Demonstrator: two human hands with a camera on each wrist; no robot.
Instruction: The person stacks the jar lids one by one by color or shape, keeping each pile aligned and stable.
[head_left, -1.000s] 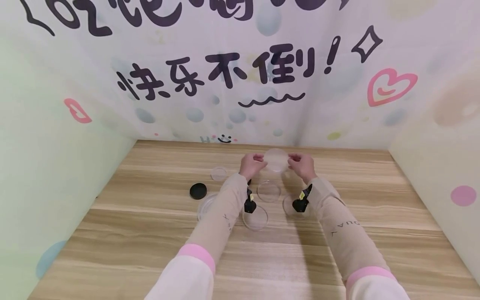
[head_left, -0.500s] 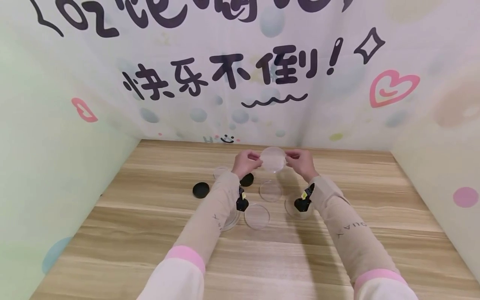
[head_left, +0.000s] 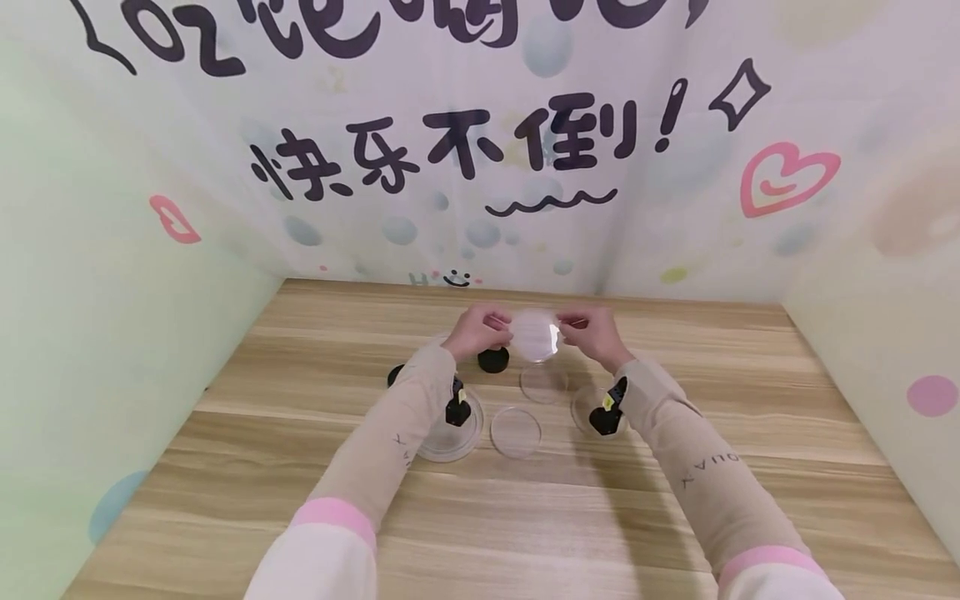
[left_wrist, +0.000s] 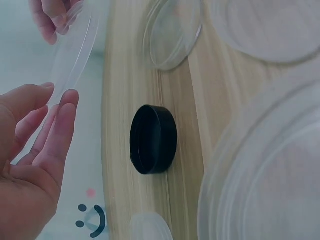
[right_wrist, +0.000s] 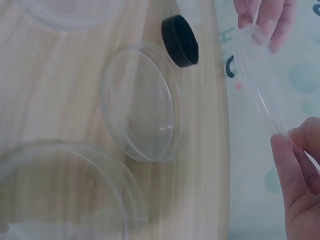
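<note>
Both hands hold one clear round plastic lid up over the far part of the table. My left hand pinches its left edge between thumb and fingers. On the opposite edge, my right hand pinches it the same way. The left wrist view has the lid nearly edge-on, its thin raised rim showing. A black round lid lies just below the left hand, hollow side visible in the left wrist view. Nearer to me than the held lid is a clear shallow round dish or lid.
More clear round pieces lie about: one in the middle, one by the right wrist, and a large ringed one partly under the left forearm. A second black lid peeks out at left. A printed cloth hangs behind the table.
The held lid has come slightly left and towards me, and now catches a bright glare. My left forearm has swung left, uncovering the middle black lid and covering much of the other.
</note>
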